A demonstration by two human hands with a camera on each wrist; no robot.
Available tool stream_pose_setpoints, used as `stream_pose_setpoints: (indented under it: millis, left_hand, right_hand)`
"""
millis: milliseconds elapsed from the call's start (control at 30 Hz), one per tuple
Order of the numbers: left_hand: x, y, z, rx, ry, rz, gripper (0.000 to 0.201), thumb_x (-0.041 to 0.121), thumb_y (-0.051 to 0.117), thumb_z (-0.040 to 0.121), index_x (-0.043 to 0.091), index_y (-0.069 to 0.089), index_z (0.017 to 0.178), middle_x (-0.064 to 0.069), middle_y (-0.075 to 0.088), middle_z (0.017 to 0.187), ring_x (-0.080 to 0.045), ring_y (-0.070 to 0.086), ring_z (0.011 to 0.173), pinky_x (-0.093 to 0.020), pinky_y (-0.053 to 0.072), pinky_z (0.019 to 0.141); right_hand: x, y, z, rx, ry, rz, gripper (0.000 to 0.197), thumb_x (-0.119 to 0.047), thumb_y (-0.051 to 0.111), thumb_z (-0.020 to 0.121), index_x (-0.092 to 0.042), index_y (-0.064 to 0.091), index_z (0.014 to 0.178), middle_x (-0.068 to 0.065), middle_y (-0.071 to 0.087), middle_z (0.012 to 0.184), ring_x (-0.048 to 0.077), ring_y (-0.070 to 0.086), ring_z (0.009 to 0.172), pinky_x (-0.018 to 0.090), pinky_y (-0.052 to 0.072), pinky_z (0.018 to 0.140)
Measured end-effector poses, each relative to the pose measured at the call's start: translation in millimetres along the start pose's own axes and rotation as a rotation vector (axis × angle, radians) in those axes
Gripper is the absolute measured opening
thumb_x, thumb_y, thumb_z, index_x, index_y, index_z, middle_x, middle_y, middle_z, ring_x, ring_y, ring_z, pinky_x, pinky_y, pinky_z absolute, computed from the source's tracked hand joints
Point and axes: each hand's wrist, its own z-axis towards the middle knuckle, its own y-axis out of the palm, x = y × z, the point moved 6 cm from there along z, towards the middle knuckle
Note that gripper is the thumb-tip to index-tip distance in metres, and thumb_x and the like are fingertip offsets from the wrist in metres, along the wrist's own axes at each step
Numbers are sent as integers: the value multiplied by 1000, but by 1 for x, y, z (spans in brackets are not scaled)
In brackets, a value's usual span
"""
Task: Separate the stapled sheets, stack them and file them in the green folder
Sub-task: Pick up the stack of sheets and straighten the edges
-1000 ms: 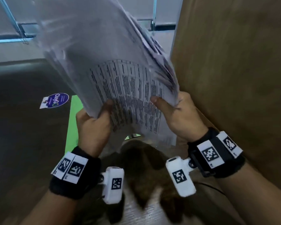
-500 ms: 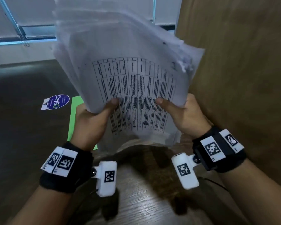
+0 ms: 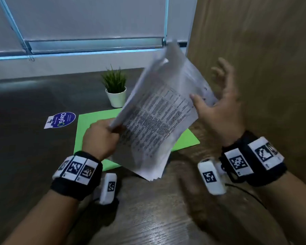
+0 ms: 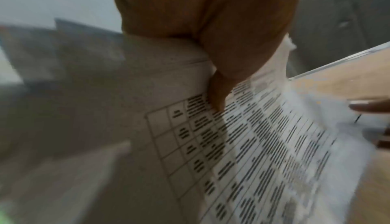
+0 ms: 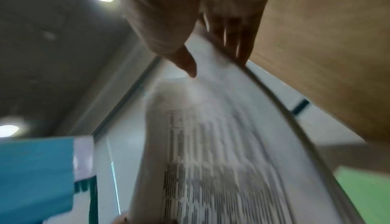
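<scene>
Your printed stack of sheets (image 3: 155, 124) tilts above the green folder (image 3: 184, 140); your left hand (image 3: 100, 137) grips its edge, your right hand (image 3: 217, 105) spreads wide against it.

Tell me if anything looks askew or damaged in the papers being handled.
The paper stack is tilted in the air above the green folder, not squared: sheet edges are fanned at its lower corner. The left hand grips one edge; the right hand is spread against the other. No tears are visible through the blur.
</scene>
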Motion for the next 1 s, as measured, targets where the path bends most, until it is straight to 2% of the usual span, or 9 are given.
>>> stream_pose_setpoints:
  millis: [100, 167, 267, 367, 500, 600, 733, 867, 1000]
  left_hand:
    - [38, -5, 0, -51, 165, 341, 11, 21, 63, 87, 24, 71, 93, -9, 71, 89, -36, 65, 88, -36, 47, 68]
    - [64, -2, -5, -56, 321, 505, 16, 20, 61, 84, 26, 71, 95, -6, 71, 91, -36, 65, 90, -34, 41, 67]
    - [91, 2, -15, -77, 510, 605, 12, 24, 59, 85, 27, 71, 89, -2, 72, 85, -29, 66, 86, -33, 33, 72]
    - [89, -10, -18, 107, 612, 546, 13, 27, 71, 77, 30, 74, 88, 4, 72, 80, -26, 66, 87, -42, 29, 101]
    - [23, -47, -24, 586, 261, 283, 89, 50, 78, 73, 24, 40, 150, -6, 42, 155, -26, 32, 146, -53, -3, 119]
    - [-48, -30, -24, 452, -170, -389, 131, 57, 92, 55, 17, 21, 157, -10, 30, 161, -23, 28, 149, -48, 21, 123]
    - [-26, 21, -25, -178, -310, -1191, 78, 40, 93, 58, 9, 65, 124, -5, 74, 119, -20, 70, 109, -36, 57, 91]
    - [12, -10, -16, 28, -56, -1008, 17, 11, 73, 87, 19, 71, 101, 19, 77, 88, 3, 72, 88, -14, 56, 78]
    - [9, -16, -19, 20, 41, -1012, 36, 25, 87, 71, 26, 72, 103, 10, 77, 104, -10, 72, 103, -21, 57, 84]
  right_hand:
    - [-54, 15, -13, -82, -502, -491, 80, -35, 67, 84, -13, 33, 153, 11, 29, 159, 27, 27, 148, 54, 24, 119]
    - [-69, 45, -26, -342, -663, -724, 82, -31, 73, 76, -14, 40, 149, 16, 36, 156, 31, 30, 147, 62, 13, 119]
    - [-53, 81, -37, -803, -513, -922, 31, -25, 58, 86, -22, 63, 117, 8, 68, 116, 30, 60, 115, 48, 36, 105]
    - [-30, 85, -32, -845, -297, -884, 10, -17, 52, 88, -20, 61, 86, 3, 58, 79, 32, 62, 85, 34, 36, 64]
    - [3, 68, -17, -776, 1, -454, 24, -16, 58, 90, -23, 64, 68, -4, 61, 63, 18, 58, 62, 31, 42, 56]
    - [17, 51, -15, -620, 257, 63, 31, -14, 67, 94, -13, 62, 63, -2, 52, 57, 15, 46, 52, 27, 37, 49]
    - [18, 58, -29, -558, 369, 382, 17, -14, 66, 93, -3, 72, 105, 9, 76, 103, 17, 72, 97, 24, 57, 78]
    - [10, 61, -27, -511, 277, 419, 9, -17, 70, 91, -24, 71, 97, -12, 75, 90, 0, 70, 87, 13, 51, 74]
    - [17, 60, -29, -452, 274, 507, 13, -14, 72, 88, -26, 70, 93, -14, 73, 86, 4, 69, 82, 16, 51, 74]
